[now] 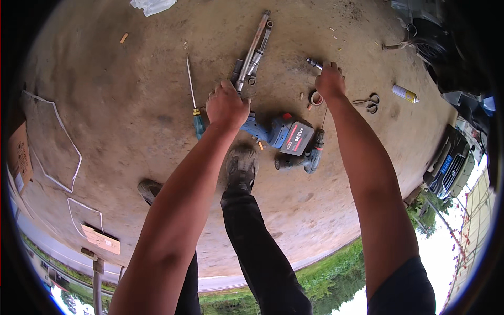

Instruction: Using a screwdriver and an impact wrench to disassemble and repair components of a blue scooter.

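My left hand point(228, 107) is closed at the front end of a blue cordless impact wrench point(257, 127) with a grey and black battery. My hand hides that front end. Just beyond my left hand lie a long metal bar point(254, 50) and a ratchet-like wrench point(260, 52), with a loose socket point(252, 81) beside them. My right hand point(331, 81) is shut on a short metal socket piece point(314, 63), whose end sticks out to the left. A roll of tape point(316, 98) lies just below that hand.
A screwdriver point(198, 123) lies left of my left hand. A cordless drill point(312, 156) rests near the wrench's battery. Scissors point(371, 103) and a spray can point(405, 93) lie to the right. My shoe point(242, 165) stands close to the wrench; a car point(449, 163) is at far right.
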The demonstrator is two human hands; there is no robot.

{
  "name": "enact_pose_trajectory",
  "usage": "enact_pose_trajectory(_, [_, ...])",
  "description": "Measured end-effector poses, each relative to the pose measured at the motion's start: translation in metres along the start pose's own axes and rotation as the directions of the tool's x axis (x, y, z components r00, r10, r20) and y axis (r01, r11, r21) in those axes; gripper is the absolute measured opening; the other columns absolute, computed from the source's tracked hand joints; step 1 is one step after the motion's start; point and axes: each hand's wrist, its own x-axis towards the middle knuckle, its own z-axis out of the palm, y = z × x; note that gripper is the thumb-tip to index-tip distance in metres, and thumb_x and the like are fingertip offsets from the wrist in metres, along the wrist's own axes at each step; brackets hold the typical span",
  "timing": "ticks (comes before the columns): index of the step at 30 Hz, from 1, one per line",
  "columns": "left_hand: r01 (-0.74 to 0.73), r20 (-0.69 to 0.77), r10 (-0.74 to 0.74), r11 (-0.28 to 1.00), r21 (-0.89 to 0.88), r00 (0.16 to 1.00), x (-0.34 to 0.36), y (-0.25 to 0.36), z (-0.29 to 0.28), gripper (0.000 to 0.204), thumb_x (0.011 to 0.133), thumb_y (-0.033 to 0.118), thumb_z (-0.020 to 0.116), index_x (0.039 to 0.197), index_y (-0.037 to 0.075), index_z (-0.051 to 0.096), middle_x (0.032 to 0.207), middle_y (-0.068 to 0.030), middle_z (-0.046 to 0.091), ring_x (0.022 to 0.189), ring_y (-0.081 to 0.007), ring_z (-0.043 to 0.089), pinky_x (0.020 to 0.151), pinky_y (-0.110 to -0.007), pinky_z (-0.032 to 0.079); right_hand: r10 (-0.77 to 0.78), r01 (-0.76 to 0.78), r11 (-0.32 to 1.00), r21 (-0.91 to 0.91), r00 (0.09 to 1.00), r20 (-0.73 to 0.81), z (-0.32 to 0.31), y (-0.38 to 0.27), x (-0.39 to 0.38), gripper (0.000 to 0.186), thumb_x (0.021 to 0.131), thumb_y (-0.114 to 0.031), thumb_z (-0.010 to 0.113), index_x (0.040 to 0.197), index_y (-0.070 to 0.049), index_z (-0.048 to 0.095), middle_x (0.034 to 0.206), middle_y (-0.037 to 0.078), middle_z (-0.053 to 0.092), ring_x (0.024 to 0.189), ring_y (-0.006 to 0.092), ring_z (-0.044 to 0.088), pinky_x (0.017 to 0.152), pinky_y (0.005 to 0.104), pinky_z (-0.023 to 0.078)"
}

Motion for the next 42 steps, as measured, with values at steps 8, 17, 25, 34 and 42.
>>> enact_pose_trajectory(8, [0.172,0.22,-0.09,0.905,-0.39,0.971,-0.049,-0.002,-0.012,0.023,0.08,0.021,0.072,0.086,0.0,0.064,0.084,-0.0214,0.068,0.078,-0.0367,0.07,0.072,-0.049,0.054,0.082,-0.098,0.908,0.408,0.995,0.057,-0.026,-0.009,-0.067,0.027,0.092,-0.02,0.06,0.113,-0.003,0.056,0.106,0.029,0.067,0.101,0.0502,0.065,0.085,0.0596,0.052])
enact_pose_trajectory(17, [0.365,0.244,-0.271,0.672,-0.644,0.931,-0.178,0.008,-0.05,0.018,0.084,0.018,0.067,0.09,0.002,0.065,0.067,-0.0152,0.063,0.064,-0.0351,0.067,0.064,-0.046,0.053,-0.215,-0.038,0.692,0.721,0.943,0.255,-0.091,-0.116,-0.287,0.043,0.084,-0.007,0.062,0.128,-0.006,0.059,0.122,0.024,0.063,0.11,0.048,0.062,0.089,0.0511,0.054])
enact_pose_trajectory(25, [0.33,0.244,-0.224,0.697,-0.636,0.944,-0.208,0.012,-0.127,0.022,0.082,0.022,0.068,0.092,0.003,0.063,0.086,-0.0241,0.069,0.081,-0.045,0.069,0.074,-0.053,0.056,-0.528,-0.121,0.636,0.762,0.652,0.544,-0.077,-0.118,-0.307,0.069,0.082,-0.006,0.077,0.145,-0.007,0.05,0.135,0.017,0.065,0.125,0.0296,0.063,0.104,0.0395,0.049])
enact_pose_trajectory(34, [0.155,0.182,-0.024,0.638,-0.754,0.983,-0.269,-0.016,-0.378,0.031,0.082,0.031,0.075,0.093,0.004,0.065,0.085,-0.0197,0.068,0.084,-0.0416,0.069,0.075,-0.048,0.054,-0.512,-0.173,0.723,0.669,0.516,0.687,-0.312,-0.223,-0.363,0.06,0.089,-0.027,0.079,0.141,-0.01,0.055,0.131,0.014,0.069,0.125,0.0285,0.065,0.104,0.0385,0.05])
enact_pose_trajectory(42, [-0.019,-0.102,-0.046,0.829,-0.559,0.994,-0.371,-0.043,-0.667,0.051,0.078,0.034,0.08,0.116,0.006,0.061,0.107,-0.022,0.063,0.095,-0.0475,0.065,0.083,-0.052,0.056,-0.552,0.074,0.642,0.763,0.735,0.393,-0.57,-0.375,-0.41,0.045,0.089,-0.028,0.074,0.128,-0.01,0.06,0.117,0.014,0.072,0.111,0.0315,0.07,0.094,0.0414,0.054])
